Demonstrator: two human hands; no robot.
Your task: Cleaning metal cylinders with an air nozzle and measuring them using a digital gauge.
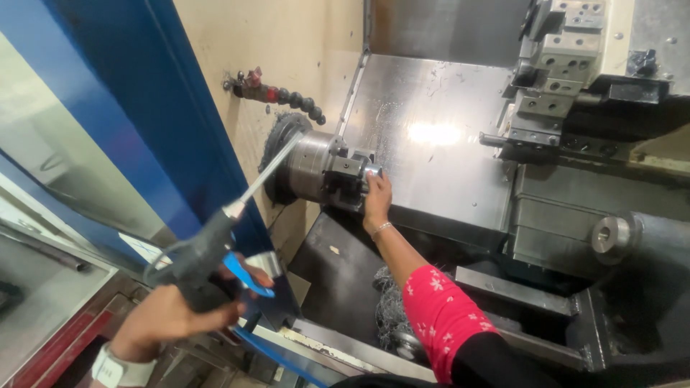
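Fingers: right hand [376,195] pinches the small shiny metal workpiece [373,171] at the steel lathe chuck [321,169] face.
Left hand [169,316]: wrapped around a grey air gun with blue trigger [205,253] — nozzle aimed at the chuck.
Room: open slanted steel bed [424,136] rightward — grey tool turret [557,68] well apart.

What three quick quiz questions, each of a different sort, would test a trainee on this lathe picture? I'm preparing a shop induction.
1. True or false: the left hand holds an air blow gun whose thin nozzle points toward the chuck.
2. Multiple choice: the right hand is at A) the turret, B) the small metal workpiece at the chuck's face, C) the blue door frame.
3. Fill in: a tangle of metal ___ lies below the right forearm.

Key: 1 true. 2 B. 3 chips (swarf).
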